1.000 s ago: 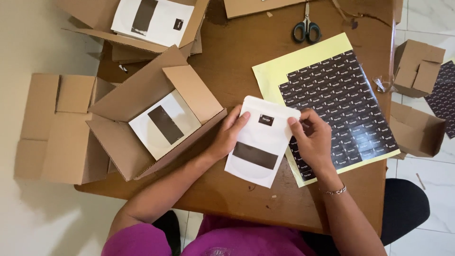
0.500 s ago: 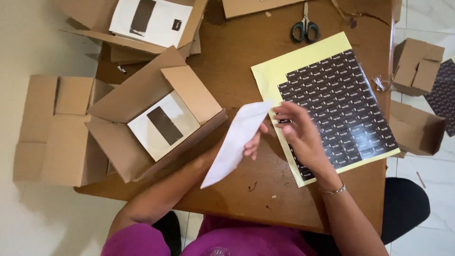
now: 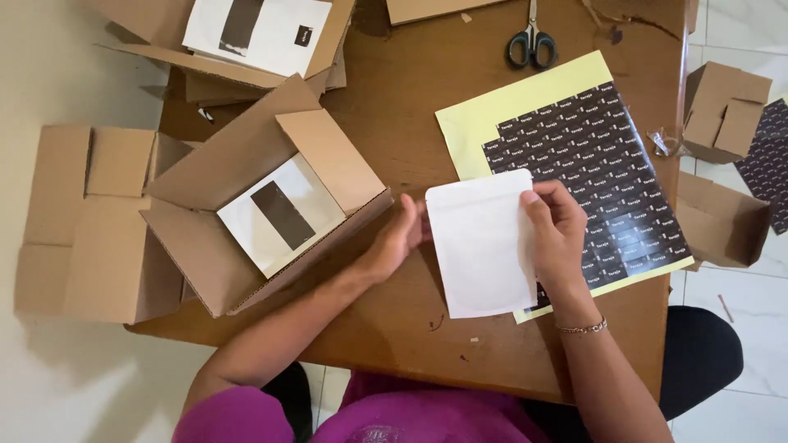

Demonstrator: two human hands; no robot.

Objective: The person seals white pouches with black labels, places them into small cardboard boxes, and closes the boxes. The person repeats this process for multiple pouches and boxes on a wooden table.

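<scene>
A plain white flat pouch (image 3: 483, 244) lies blank side up in front of me on the brown table (image 3: 427, 98). My left hand (image 3: 399, 239) holds its left edge, and my right hand (image 3: 556, 230) grips its right edge with the thumb on top. Under the pouch's right side is a yellow sheet (image 3: 484, 123) carrying rows of small black stickers (image 3: 591, 164). An open cardboard box (image 3: 246, 205) to the left holds a white pouch with a dark window (image 3: 279, 215).
Scissors (image 3: 530, 45) lie at the table's far edge. Another open box with a white pouch (image 3: 254, 29) sits at the top left. Flattened cardboard (image 3: 82, 221) lies left of the table, and small cardboard boxes (image 3: 724, 111) stand at the right.
The pouch has been flipped over: a second ago its printed side with a dark window faced up, then it stood on edge mid-turn, and now the blank side faces up.
</scene>
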